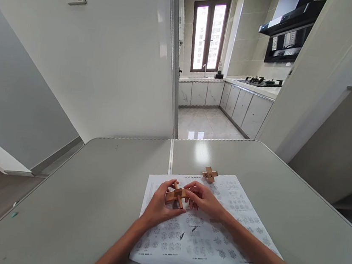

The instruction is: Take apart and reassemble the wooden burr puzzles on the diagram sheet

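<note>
The left hand [158,204], partly closed, holds a wooden cross [178,193] between thumb and fingers, the right hand [203,199] seemingly pinching its right end, above a printed sheet [203,249] on the gray desk [107,196], near a second wooden cross [210,175] at the sheet's far edge.

Single head-worn view, facing forward and down across the table [98,191] from its near side. The left hand [158,207] and right hand [206,202] lie near, below centre; the window [208,35] stands well beyond. The printed sheet [209,249] appears barely legible.
</note>
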Motion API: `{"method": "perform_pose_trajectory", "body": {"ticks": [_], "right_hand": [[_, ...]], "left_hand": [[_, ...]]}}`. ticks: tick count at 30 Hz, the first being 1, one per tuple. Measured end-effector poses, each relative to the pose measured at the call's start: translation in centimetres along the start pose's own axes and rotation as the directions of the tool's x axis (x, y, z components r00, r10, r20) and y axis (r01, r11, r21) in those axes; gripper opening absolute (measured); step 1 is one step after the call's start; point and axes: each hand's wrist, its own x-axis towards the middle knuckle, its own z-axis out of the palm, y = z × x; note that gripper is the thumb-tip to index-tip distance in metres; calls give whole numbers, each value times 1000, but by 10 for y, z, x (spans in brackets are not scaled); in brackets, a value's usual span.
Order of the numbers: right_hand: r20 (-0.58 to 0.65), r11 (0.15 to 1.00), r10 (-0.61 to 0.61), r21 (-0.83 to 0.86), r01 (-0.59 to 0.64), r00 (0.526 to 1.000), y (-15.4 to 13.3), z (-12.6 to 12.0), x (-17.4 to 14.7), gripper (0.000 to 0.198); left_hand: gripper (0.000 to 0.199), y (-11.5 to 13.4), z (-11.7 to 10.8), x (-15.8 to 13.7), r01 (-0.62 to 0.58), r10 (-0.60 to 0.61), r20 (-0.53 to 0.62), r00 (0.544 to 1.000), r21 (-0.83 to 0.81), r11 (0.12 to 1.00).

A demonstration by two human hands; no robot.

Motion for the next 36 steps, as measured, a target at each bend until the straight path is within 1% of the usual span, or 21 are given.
{"method": "perform_pose_trajectory", "body": {"ticks": [4,7,8,11,12,15,17,23,30,34,35,36], "right_hand": [[-10,1000,16,3,-16,1000,4,0,2,47],[-12,1000,20,3,-20,1000,7,1,3,49],[-12,1000,20,1,-20,1000,7,1,3,50],[-19,1000,15,-14,-16,1000,7,2,3,51],[-20,1000,15,-20,-15,1000,6,2,3,51],[-18,999,26,-27,-26,1000,4,2,2,51],[-19,999,32,-25,-32,999,4,2,2,51],[-30,998,39,-44,-40,999,1,3,2,53],[-37,999,40,-32,-41,999,0,5,2,51],[-25,999,37,-9,-37,999,4,4,3,51],[-25,999,37,3,-37,999,4,3,3,52],[-27,999,37,15,-37,999,4,3,3,52]], "left_hand": [[90,-2,1,1,25,-25,15,1000,-7,1000],[93,-1,0,1,14,-12,40,999,-44,999],[89,-1,-1,1,1,1,40,999,-54,999],[57,2,-4,1,-24,25,6,1000,-71,997],[49,3,-4,1,-20,20,-12,1000,-71,997],[42,0,-4,2,4,-7,-65,998,-41,999],[40,-4,-2,3,2,-4,-80,997,-16,1000],[38,-15,3,4,4,-2,-89,996,24,1000],[39,-15,3,5,33,-35,-118,992,-24,999],[41,-11,0,2,63,-68,-74,995,-65,996],[44,-9,-1,1,62,-65,-53,996,-61,996],[52,-8,-1,0,53,-54,-31,998,-49,997]]}}
